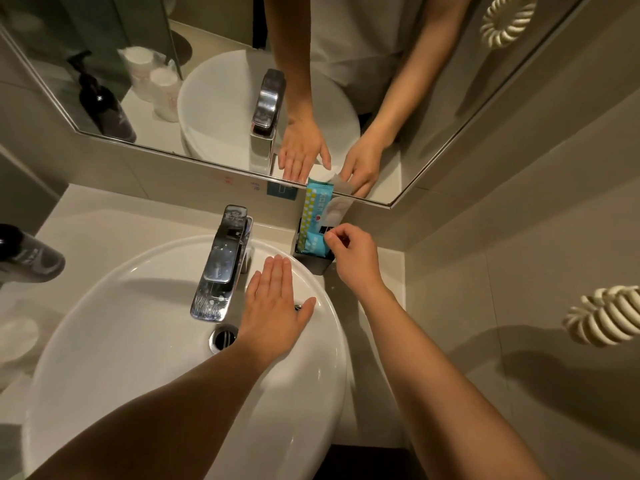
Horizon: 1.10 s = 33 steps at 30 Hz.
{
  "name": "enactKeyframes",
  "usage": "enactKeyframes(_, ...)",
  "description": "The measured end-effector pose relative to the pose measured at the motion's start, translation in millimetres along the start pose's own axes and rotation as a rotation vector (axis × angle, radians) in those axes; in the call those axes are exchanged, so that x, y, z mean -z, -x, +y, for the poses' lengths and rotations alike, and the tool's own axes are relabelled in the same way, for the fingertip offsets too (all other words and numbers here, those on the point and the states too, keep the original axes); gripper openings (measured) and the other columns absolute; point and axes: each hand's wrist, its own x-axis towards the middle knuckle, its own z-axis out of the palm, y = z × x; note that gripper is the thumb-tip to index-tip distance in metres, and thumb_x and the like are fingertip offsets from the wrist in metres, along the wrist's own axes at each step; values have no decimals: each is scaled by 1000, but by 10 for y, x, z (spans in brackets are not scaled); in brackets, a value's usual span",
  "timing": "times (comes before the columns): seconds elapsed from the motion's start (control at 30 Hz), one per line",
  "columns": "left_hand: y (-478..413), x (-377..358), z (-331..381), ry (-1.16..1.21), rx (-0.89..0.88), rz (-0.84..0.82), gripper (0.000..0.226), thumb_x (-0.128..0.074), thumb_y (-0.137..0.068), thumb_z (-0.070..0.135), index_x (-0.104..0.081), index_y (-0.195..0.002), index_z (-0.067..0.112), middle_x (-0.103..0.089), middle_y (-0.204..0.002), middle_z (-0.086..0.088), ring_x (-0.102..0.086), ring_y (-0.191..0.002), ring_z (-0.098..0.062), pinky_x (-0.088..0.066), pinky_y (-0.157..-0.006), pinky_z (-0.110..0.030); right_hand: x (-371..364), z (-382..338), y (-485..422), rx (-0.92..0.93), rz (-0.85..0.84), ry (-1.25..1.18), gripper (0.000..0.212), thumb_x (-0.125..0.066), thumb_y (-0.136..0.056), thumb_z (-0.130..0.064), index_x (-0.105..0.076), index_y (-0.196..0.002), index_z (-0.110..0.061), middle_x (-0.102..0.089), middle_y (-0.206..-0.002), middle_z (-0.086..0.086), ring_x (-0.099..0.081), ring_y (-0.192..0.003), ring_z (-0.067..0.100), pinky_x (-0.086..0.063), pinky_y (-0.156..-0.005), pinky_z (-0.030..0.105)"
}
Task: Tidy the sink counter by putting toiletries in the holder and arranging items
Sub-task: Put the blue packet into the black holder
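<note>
**Holder nearly loaded, far side of the counter yet to do**

Now, look at the black holder (313, 263), tucked into the back right corner of the counter against the wall, just beside the basin's rim. Packets already stand upright in it: a tall blue dotted packet (310, 216) leaning toward the mirror, a shorter blue packet (317, 244) in front of it, and a white sachet (335, 211) behind. The right hand (353, 258) is right on top of them, thumb and forefinger pinched together at the edge of the packets, the other fingers curled; whether it grips the sachet or only nudges it, I cannot tell from here. The left hand (277, 303) lies flat and empty, fingers straight and together, over the white basin (138, 341) just right of the chrome tap (223, 265).

By my reckoning the holder part is almost done. What seems left sits out on the left: a dark pump bottle (26, 256) at the counter's edge, and the mirror (214, 98) reflects wrapped cups that side too.
</note>
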Motion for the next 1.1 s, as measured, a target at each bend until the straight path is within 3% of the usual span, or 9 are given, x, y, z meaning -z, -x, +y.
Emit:
enactKeyframes(0.17,-13,-37,-17,-9,3,3,87,-16,-97,66,5,-160,10,2,-169,-11,9,-156,-22,11,-122,-38,-66,62,-43,-10,-28,97,9,-64,-98,-23,-70,-93,-19,-57,-95,-1,-56,-82,6,-37,-65,11)
enactKeyframes(0.4,-7,-33,-8,-16,3,1,87,-14,-96,66,7,-160,10,5,-169,-10,11,-155,-21,12,-122,-38,-151,131,-74,-40,-70,270,8,-64,-98,-26,-69,-98,-19,-56,-105,1,-57,-92,13,-50,-79,26)
enactKeyframes(0.63,-2,-32,-12,5,2,-4,88,-14,-96,67,9,-159,11,7,-169,-9,13,-155,-21,8,-124,-39,-163,116,-100,-45,-27,311,15,-68,-95,-24,-63,-82,-23,-54,-96,0,-54,-80,13,-35,-59,16)
enactKeyframes(0.77,-7,-41,-22,-11,3,-12,88,-12,-96,68,9,-159,11,6,-169,-10,12,-155,-21,8,-124,-40,-188,80,-125,-101,-1,323,14,-71,-93,-21,-65,-80,-21,-59,-99,2,-59,-84,17,-47,-68,27)
enactKeyframes(0.9,-8,-42,-26,-15,7,-26,88,-9,-96,69,12,-159,11,10,-169,-8,16,-154,-20,15,-122,-37,-185,45,-133,-134,0,301,17,-72,-90,-15,-64,-76,-20,-66,-97,5,-64,-86,21,-50,-66,30)
enactKeyframes(1.1,-27,-24,-31,-16,10,-59,90,-3,-93,71,17,-157,12,14,-169,-8,18,-154,-21,13,-122,-40,-147,-3,-151,-179,-15,273,15,-73,-88,-11,-65,-77,-16,-69,-88,4,-65,-84,21,-55,-68,34)
